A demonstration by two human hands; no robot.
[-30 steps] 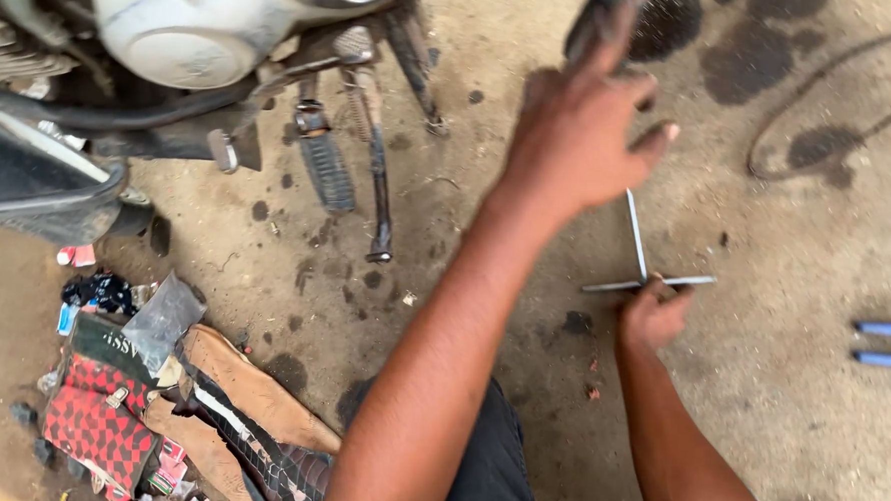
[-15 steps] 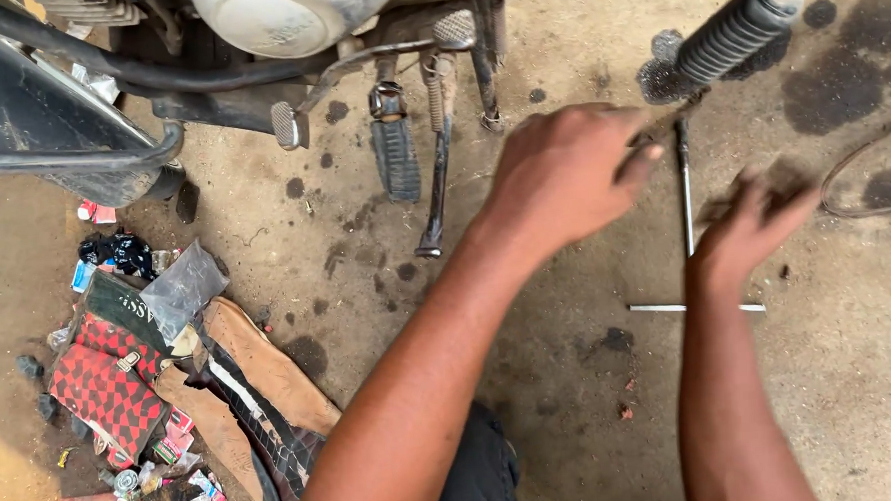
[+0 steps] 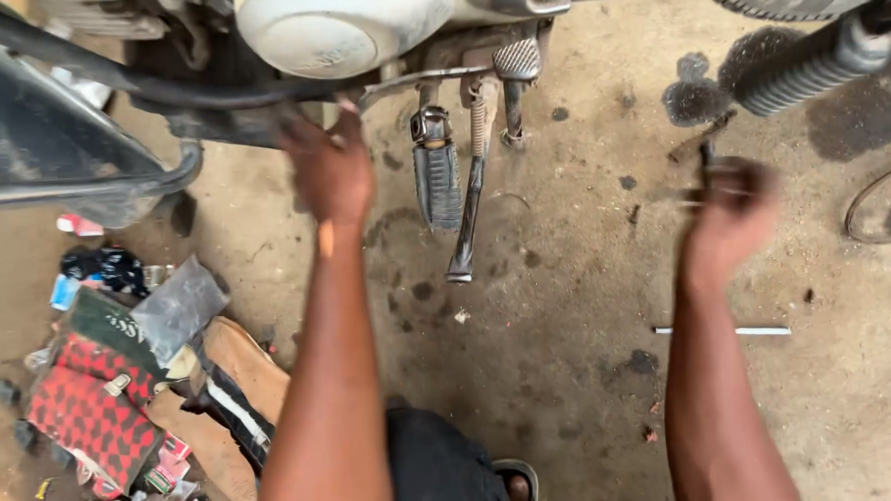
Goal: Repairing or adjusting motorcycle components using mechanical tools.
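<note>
Your right hand (image 3: 729, 213) is curled around a thin metal tool (image 3: 703, 149) (blurred, so the kind is unclear), above the stained floor (image 3: 568, 305). Your left hand (image 3: 332, 170) touches the motorcycle frame (image 3: 158, 93); I cannot tell its grip. A footpeg (image 3: 435, 171) hangs between your hands

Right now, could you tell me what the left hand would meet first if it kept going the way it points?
Probably the dark frame tube under the engine cover: the left hand points up at it, fingertips already there, though blur hides whether they touch.
</note>
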